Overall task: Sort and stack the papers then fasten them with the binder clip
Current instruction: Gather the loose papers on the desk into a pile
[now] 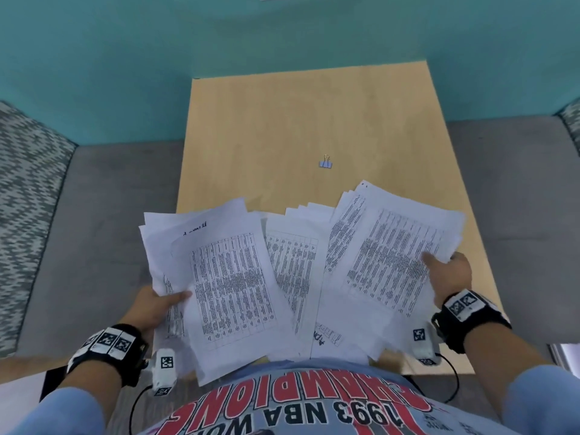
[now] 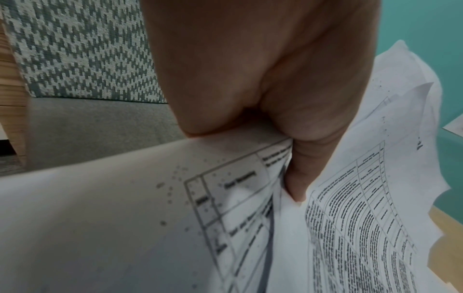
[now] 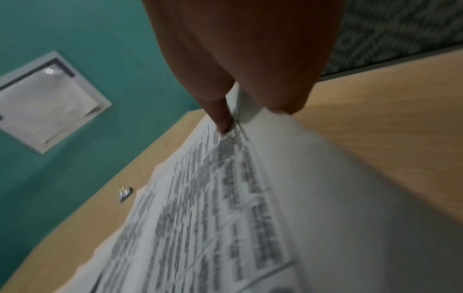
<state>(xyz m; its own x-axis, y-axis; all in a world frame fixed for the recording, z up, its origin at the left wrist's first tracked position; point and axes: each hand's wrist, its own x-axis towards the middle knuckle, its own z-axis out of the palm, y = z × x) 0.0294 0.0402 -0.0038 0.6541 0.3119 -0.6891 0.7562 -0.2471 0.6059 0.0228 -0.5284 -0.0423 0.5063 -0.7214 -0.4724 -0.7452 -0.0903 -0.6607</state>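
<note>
The print on the papers [image 1: 232,277] is too small and soft to read in the head view; only table grids show. Most fingers of the left hand [image 1: 153,304] lie hidden under the left bundle, and those of the right hand [image 1: 452,271] under the right bundle. The binder clip [image 1: 325,161] is tiny, its wire handles hardly visible. The right wrist view is motion-blurred, smearing the text and the clip [image 3: 124,193]. In the left wrist view the sheets [image 2: 125,228] run off the bottom edge. Overlapping pages in the middle cover one another and the near edge of the table [image 1: 298,120]
</note>
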